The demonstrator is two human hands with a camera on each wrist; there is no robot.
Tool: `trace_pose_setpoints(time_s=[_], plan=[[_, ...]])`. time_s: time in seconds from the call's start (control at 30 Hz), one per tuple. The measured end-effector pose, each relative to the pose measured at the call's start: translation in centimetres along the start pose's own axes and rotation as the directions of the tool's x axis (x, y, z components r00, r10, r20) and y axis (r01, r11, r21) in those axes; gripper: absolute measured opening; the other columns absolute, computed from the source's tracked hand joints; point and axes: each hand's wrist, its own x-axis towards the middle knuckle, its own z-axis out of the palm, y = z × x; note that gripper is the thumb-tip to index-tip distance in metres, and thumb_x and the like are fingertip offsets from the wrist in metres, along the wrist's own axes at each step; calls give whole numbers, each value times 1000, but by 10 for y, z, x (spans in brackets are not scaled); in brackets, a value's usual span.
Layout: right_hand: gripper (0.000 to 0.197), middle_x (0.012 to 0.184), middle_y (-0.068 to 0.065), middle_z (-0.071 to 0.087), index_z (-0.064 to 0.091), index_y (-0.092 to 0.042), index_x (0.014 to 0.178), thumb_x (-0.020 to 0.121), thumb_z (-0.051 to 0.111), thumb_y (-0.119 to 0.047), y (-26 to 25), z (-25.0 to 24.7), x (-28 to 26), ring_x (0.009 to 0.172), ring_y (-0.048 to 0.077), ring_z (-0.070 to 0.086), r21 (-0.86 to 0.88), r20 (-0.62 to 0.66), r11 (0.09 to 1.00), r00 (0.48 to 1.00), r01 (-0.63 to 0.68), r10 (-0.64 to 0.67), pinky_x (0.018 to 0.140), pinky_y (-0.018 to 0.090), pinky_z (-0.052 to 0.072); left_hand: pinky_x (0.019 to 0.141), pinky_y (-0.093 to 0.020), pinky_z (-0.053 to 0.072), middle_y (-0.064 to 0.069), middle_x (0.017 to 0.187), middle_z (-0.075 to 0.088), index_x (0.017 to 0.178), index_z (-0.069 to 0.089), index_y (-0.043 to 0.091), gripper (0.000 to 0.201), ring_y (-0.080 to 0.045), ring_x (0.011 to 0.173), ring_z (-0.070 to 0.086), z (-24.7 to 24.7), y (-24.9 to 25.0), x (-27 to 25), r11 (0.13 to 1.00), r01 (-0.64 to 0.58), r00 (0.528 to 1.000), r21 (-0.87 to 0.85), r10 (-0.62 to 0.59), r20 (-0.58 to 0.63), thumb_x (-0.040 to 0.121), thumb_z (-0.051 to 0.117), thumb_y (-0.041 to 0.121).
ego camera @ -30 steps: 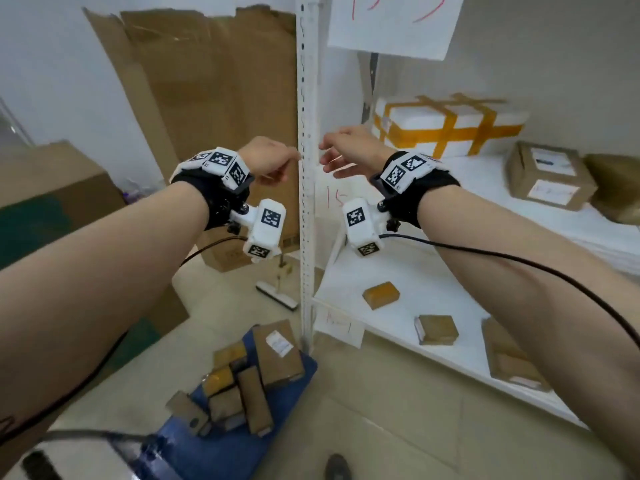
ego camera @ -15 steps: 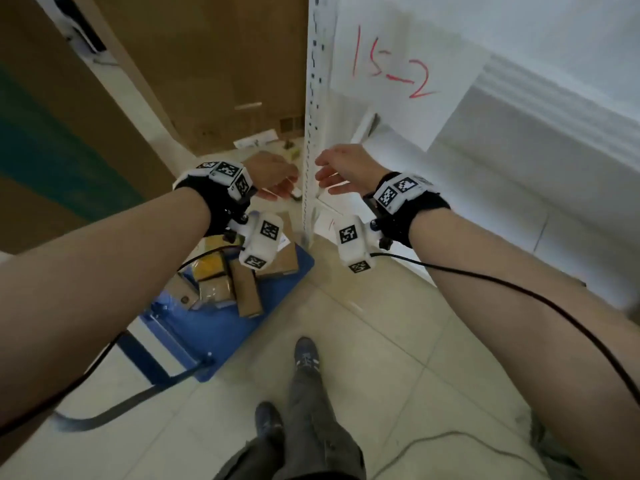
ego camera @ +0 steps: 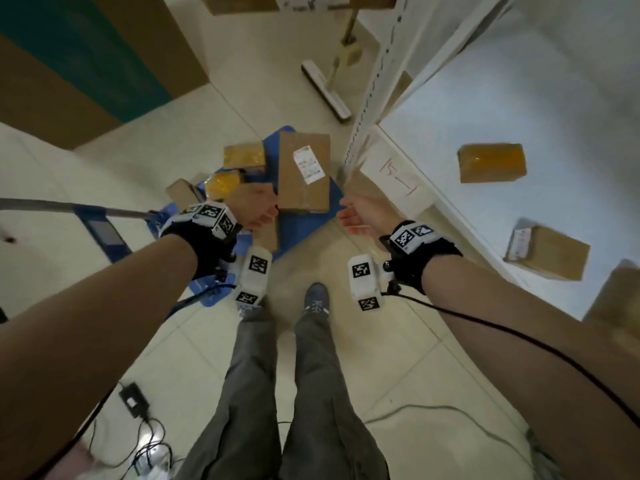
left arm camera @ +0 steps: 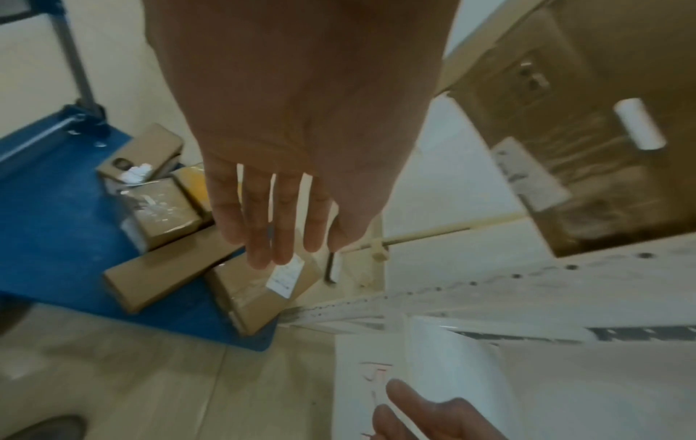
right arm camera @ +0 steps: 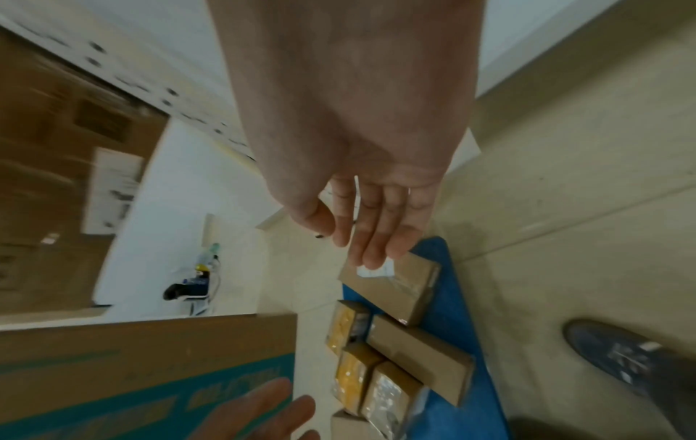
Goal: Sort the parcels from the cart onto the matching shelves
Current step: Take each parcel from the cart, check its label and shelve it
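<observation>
A blue cart [ego camera: 301, 226] on the floor carries several brown and yellow-taped parcels. The biggest, a flat brown box with a white label [ego camera: 304, 171], lies at the cart's far end. My left hand [ego camera: 254, 209] hovers above the cart with straight fingers [left arm camera: 263, 226] and holds nothing. My right hand [ego camera: 353, 216] hangs to the right of the labelled box, palm inward, fingers [right arm camera: 373, 235] straight and empty. The white shelf [ego camera: 433, 140] at right bears a paper tag [ego camera: 394, 174] with red writing on its front edge and parcels such as a taped one [ego camera: 491, 162].
The shelf's perforated upright [ego camera: 377, 74] stands just beyond my right hand. A floor squeegee [ego camera: 327, 90] lies behind the cart. Large cardboard boxes [ego camera: 86, 60] stand at left. The cart handle [ego camera: 69, 206] reaches left. My feet [ego camera: 315, 299] and cables [ego camera: 138, 410] are below.
The view has swung down from the shelves to the cart. Both hands have dropped from beside the upright to just above the cart's parcels, fingers straightened.
</observation>
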Motion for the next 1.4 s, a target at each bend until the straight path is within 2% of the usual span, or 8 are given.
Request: trace_pose_setpoints(time_s=[0.27,0.5,0.63,0.83,1.0,1.17,1.3,1.4], plan=[[20,87,11,62,51,-8,119,105,46,-21,88,53,82,68,19,59,65,-4,988,990,-138,139,61,29,49,62,-29,44,-12,95,58,104,57,9,14,-20,69,58,15,-147,79,935,260,966,-240,-252,64,103,48,20],[10,96,18,63,45,-8,107,103,42,-17,112,109,139,69,22,61,46,2,986,987,-160,160,64,33,50,51,-26,51,-21,110,58,126,50,9,33,-21,67,57,11,-219,118,935,211,975,-287,-223,-10,95,61,5],[16,94,15,64,50,-12,93,106,43,-20,113,142,168,73,22,62,45,10,985,986,-168,168,70,33,54,84,-44,56,-15,125,58,131,51,16,50,-33,98,65,0,-247,150,959,196,976,-205,-211,-51,86,75,17],[22,92,11,63,53,-13,87,105,44,-20,117,192,207,81,24,60,29,65,980,978,-198,196,94,42,52,98,-52,49,-13,147,44,145,40,14,70,-35,128,51,-17,-276,206,964,172,973,-203,-199,-119,86,75,30],[25,111,11,63,62,-6,114,104,48,-24,115,232,243,93,27,61,-5,111,983,977,-184,183,71,37,56,87,-40,52,-16,119,62,126,54,7,77,-27,104,61,-31,-293,253,963,169,973,-211,-197,-121,63,79,44],[20,94,1,54,51,-25,80,100,51,-29,108,261,281,82,17,55,-26,80,987,984,-156,158,103,44,48,65,-24,50,-10,128,62,136,53,6,105,-27,109,62,-44,-311,301,970,106,984,-220,-134,-121,48,77,57],[13,121,5,57,57,-22,90,101,53,-25,102,274,290,116,22,55,99,141,980,978,-170,155,111,44,43,79,-19,44,0,122,54,126,52,14,46,-13,110,51,-47,-290,295,936,124,975,-330,-177,-137,87,74,22],[22,137,-3,53,58,-19,121,102,50,-28,102,282,293,128,18,50,110,219,980,966,-166,139,111,39,40,95,-22,42,-2,144,42,149,29,2,74,-15,129,44,-47,-296,307,915,100,960,-392,-191,-202,90,71,19]])
